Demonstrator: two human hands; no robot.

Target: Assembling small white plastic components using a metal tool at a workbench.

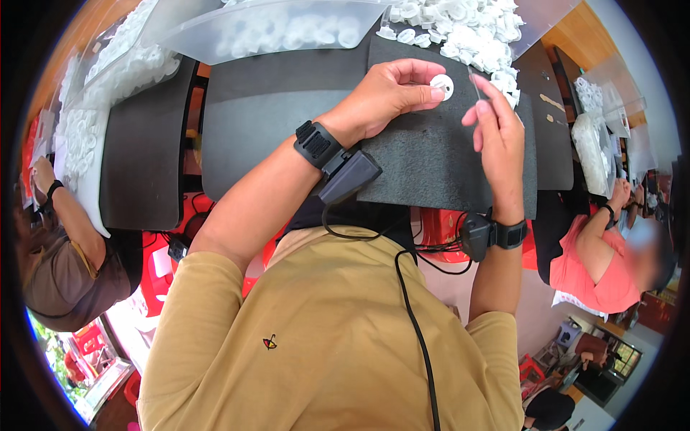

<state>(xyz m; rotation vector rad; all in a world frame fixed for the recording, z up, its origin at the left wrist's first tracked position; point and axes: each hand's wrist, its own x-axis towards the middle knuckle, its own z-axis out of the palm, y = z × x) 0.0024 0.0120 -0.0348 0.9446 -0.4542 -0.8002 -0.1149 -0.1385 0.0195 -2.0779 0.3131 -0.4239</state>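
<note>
My left hand (399, 93) pinches a small round white plastic piece (448, 85) between thumb and fingertips. The piece has a small dark spot or hole near its middle. Just right of it, my right hand (497, 126) is closed around a thin, slender tool (474, 80), which points up and away from me. The tool's exact kind is too fine to make out, and it stands apart from the white piece. Both hands are above a dark textured mat (438, 161). Beyond them lies a heap of loose white plastic pieces (471, 29).
A clear bin (273, 36) of white pieces stands at the far side, with more white pieces (79, 144) at the left. People work at the left (79, 258) and right (600, 258). A black cable (413, 309) hangs down my front from the wrist devices.
</note>
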